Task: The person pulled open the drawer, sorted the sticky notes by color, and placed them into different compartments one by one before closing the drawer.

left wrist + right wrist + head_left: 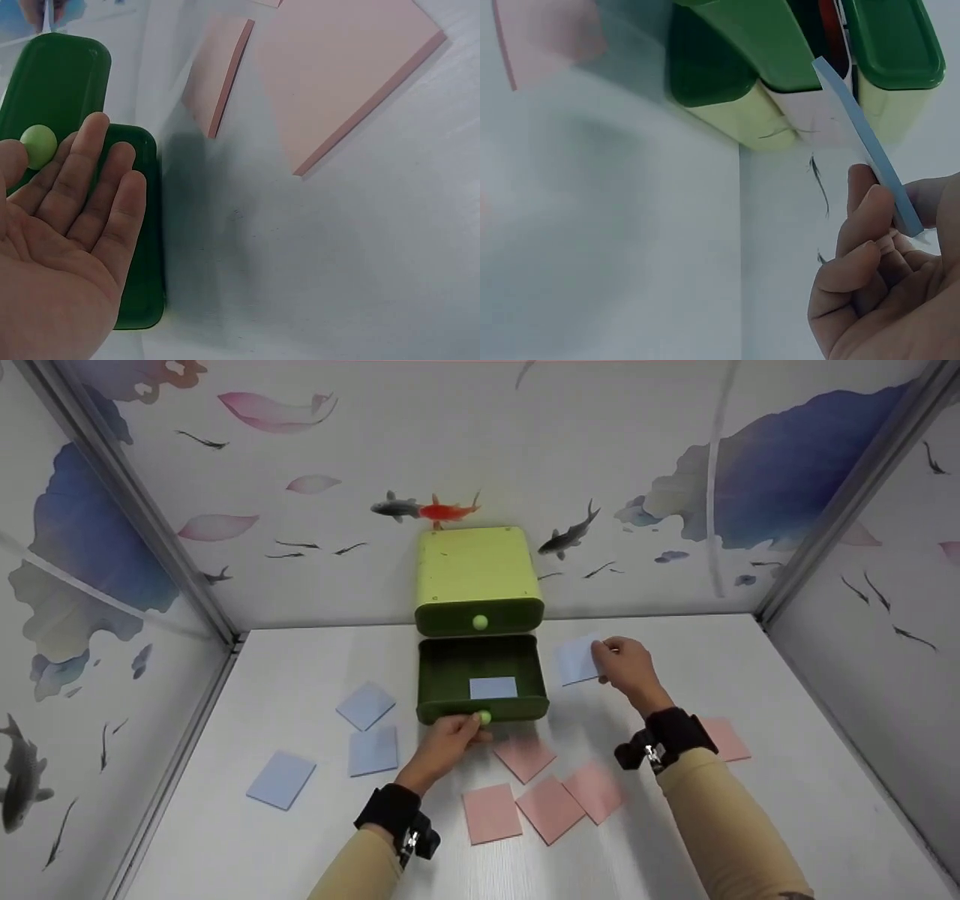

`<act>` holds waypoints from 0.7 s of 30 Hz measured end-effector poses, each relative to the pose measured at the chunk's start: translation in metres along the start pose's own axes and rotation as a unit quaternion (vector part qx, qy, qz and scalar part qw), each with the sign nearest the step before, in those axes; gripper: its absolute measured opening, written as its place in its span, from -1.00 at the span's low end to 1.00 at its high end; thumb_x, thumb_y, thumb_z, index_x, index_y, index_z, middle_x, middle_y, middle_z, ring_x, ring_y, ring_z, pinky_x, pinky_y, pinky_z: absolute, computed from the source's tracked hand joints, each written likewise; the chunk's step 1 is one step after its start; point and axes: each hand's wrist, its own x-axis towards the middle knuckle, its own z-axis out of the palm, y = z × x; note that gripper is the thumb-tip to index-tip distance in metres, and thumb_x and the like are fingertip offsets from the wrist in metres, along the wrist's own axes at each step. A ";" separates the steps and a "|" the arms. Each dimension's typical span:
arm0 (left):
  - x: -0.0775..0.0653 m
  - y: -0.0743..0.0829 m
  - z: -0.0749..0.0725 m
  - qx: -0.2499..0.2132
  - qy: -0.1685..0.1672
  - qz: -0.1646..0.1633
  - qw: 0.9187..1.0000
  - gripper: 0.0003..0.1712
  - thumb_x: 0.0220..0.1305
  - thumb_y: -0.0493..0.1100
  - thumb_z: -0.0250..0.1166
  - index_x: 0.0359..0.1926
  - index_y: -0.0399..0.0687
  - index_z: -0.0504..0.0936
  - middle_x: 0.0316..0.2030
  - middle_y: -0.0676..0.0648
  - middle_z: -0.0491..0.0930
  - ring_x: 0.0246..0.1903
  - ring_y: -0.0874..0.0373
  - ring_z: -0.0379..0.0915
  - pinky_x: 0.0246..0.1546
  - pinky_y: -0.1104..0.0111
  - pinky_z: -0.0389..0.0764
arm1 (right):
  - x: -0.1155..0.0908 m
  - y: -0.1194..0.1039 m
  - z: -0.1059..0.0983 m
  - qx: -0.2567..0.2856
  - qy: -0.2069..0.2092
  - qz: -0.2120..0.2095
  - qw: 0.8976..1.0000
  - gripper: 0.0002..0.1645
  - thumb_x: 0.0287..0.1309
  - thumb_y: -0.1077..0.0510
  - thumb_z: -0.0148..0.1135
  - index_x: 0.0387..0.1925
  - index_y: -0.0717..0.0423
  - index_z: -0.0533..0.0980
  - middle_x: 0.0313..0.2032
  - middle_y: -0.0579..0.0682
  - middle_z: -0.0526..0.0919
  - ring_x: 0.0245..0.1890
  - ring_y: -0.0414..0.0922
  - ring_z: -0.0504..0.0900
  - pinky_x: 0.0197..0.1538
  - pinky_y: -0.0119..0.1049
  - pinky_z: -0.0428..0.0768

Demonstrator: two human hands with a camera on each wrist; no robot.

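A small yellow-green cabinet [478,566] with dark green drawers stands against the back wall. Its lower drawer [450,710] is pulled out, and a blue sticky-note pad [493,688] lies inside. With thumb and index finger, my left hand [448,744] pinches the round drawer knob [39,146]; its other fingers extend in front of the drawer face. To the right of the drawer, my right hand [630,669] holds another blue sticky-note pad [870,142] between thumb and fingers, raised above the table.
Several blue pads [373,751] lie on the white table left of the drawer. Pink pads [491,814] are spread in front of it, and one more pink pad [726,739] lies beyond the right wrist. The upper drawer [450,619] is closed. Patterned walls enclose the table.
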 end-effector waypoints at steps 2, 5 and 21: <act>0.000 0.000 0.000 0.000 -0.001 0.000 1.000 -0.44 0.51 0.08 -0.03 0.14 -0.31 0.56 -0.09 -0.20 0.71 0.10 -0.02 0.57 0.18 0.14 0.52 | 0.000 -0.007 0.000 0.004 0.004 -0.005 1.000 -0.48 0.38 -0.09 -0.07 -0.02 0.27 0.50 -0.06 0.19 0.58 -0.35 -0.10 0.55 -0.31 -0.37 0.50; 0.000 0.001 0.000 0.003 -0.002 0.000 1.000 -0.45 0.52 0.09 -0.04 0.14 -0.28 0.56 -0.10 -0.19 0.72 0.11 -0.01 0.57 0.18 0.14 0.52 | 0.000 -0.015 0.002 0.005 0.009 -0.010 1.000 -0.50 0.36 -0.09 -0.06 -0.08 0.25 0.53 -0.14 0.14 0.59 -0.36 -0.13 0.53 -0.32 -0.38 0.49; -0.001 0.003 0.000 0.018 -0.001 -0.007 1.000 -0.44 0.52 0.09 -0.04 0.13 -0.28 0.57 -0.11 -0.15 0.73 0.09 0.00 0.58 0.16 0.13 0.53 | -0.001 -0.045 0.025 0.059 -0.042 -0.027 0.997 -0.62 0.34 -0.05 0.08 -0.10 0.14 0.61 -0.29 -0.02 0.57 -0.35 -0.13 0.48 -0.35 -0.38 0.43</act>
